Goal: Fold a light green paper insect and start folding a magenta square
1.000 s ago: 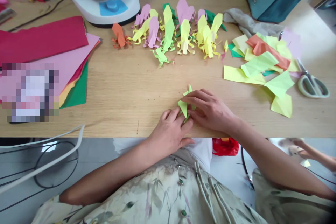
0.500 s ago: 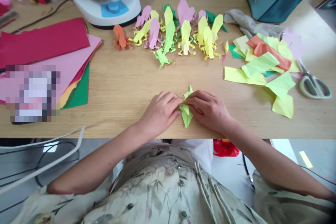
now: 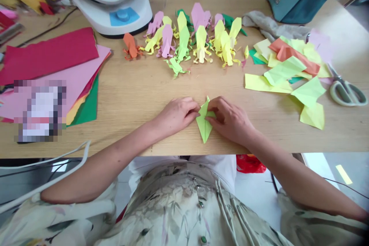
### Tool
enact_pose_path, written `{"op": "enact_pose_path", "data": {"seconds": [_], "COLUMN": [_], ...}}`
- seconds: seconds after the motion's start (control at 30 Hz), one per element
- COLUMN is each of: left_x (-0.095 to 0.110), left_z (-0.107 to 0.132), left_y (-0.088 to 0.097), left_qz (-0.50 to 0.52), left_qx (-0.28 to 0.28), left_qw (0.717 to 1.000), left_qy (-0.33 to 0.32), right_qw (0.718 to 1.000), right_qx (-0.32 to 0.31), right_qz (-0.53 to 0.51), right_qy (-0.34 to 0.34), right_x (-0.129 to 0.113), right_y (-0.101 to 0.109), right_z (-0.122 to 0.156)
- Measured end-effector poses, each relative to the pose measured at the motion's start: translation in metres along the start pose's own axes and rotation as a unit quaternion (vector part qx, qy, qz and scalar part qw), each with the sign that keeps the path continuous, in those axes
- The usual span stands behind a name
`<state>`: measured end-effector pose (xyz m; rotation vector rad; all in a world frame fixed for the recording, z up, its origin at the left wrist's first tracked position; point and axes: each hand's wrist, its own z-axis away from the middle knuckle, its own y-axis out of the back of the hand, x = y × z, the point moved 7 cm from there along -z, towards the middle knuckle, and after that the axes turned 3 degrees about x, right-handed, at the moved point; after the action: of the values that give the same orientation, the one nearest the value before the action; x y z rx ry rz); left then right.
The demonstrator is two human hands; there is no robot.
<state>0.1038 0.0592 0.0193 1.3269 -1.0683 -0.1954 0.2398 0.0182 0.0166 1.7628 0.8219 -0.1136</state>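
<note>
Between my hands, near the table's front edge, is a light green folded paper [image 3: 204, 125] with pointed ends at top and bottom. My right hand [image 3: 230, 118] pinches its right side between thumb and fingers. At its left edge my left hand [image 3: 180, 113] has thumb and fingertips closed on the paper's side flap; the exact contact is partly hidden. Beyond my hands stand several folded paper figures in yellow, pink and green, among them a light green one [image 3: 176, 66] at the front and an orange one [image 3: 131, 46] at the left.
Loose paper pieces [image 3: 284, 70] and scissors [image 3: 346, 89] lie to the right. Stacked coloured sheets [image 3: 54, 52] and a blurred phone-like object [image 3: 42, 113] lie left. A fan [image 3: 123, 17] stands at the back left, a teal bag [image 3: 302, 0] at the back right. A white cable [image 3: 83, 157] hangs at the front left.
The green paper now shows a broader, flatter lower part, its flaps spread more. My fingers have shifted slightly apart around it. The camera view has tilted a little.
</note>
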Motion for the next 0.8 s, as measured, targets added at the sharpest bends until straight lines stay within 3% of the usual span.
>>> {"op": "enact_pose_path", "data": {"seconds": [0.1,0.3,0.43,0.63,0.8], "left_x": [-0.003,-0.001,0.003,0.0,0.013], "left_z": [-0.005,-0.011,-0.013,-0.01,0.009], "left_y": [-0.004,-0.009,-0.009,-0.009,-0.003], "left_qz": [-0.041,-0.116,-0.132,-0.127,-0.138], "left_qx": [-0.034,-0.08,-0.08,-0.017,0.074], "left_qw": [0.999,0.99,0.988,0.992,0.985], "left_qy": [0.001,-0.011,-0.007,0.016,-0.073], "right_qw": [0.999,0.999,0.999,0.998,0.997], "right_qx": [0.021,0.026,0.007,0.008,0.009], "right_qz": [-0.028,-0.027,-0.031,-0.031,-0.027], "right_qy": [-0.034,0.036,0.042,0.056,0.066], "right_x": [0.006,-0.006,-0.007,-0.009,-0.011], "right_y": [0.003,0.008,0.004,0.002,0.002], "right_z": [0.004,0.006,0.005,0.005,0.005]}}
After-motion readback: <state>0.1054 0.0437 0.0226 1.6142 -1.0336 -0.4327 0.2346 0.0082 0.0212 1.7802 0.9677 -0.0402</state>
